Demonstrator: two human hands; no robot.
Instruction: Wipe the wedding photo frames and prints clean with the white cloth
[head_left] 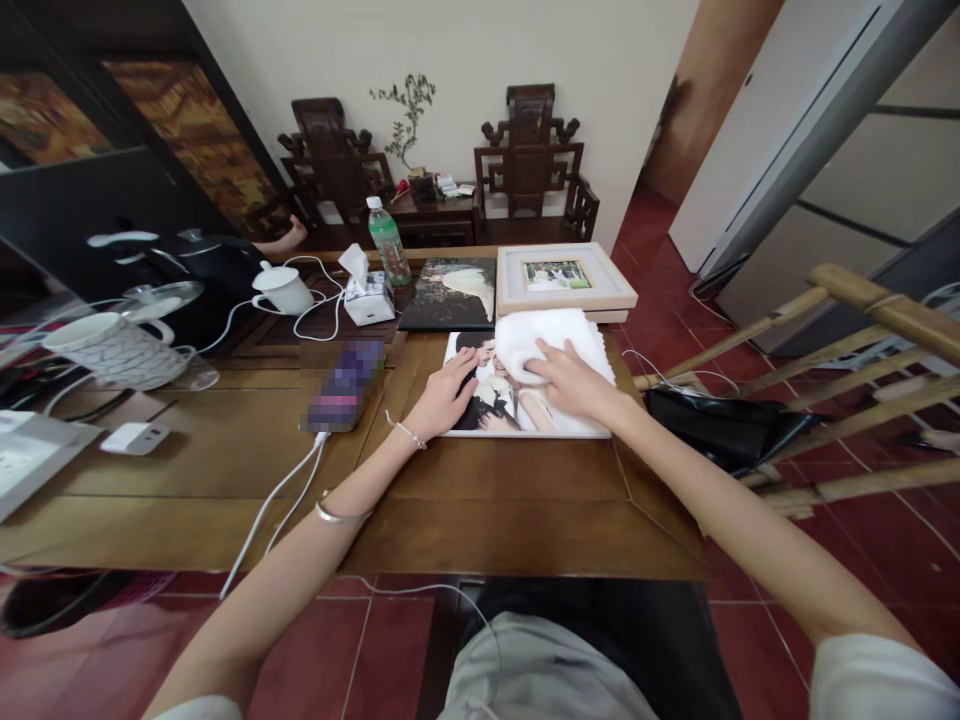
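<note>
My right hand point(571, 378) grips a folded white cloth point(551, 335), which lies over the upper right of a photo panel point(487, 410). The panel shows people in black and white clothes and lies flat on the wooden table near its right end. On the panel's left edge rests my left hand point(446, 392), fingers stretched out and holding nothing. Part of the picture is hidden beneath the cloth and my right hand. Just behind the panel are a dark photo panel point(450, 290) and a light wood picture frame point(517, 295).
A phone point(345, 385) on a white cable lies left of my left hand. Farther back stand a tissue box point(369, 300), a green-labelled bottle point(388, 243) and a lidded white cup point(285, 290). A patterned mug point(124, 348) is at left. A bamboo chair point(855, 285) stands right of the table.
</note>
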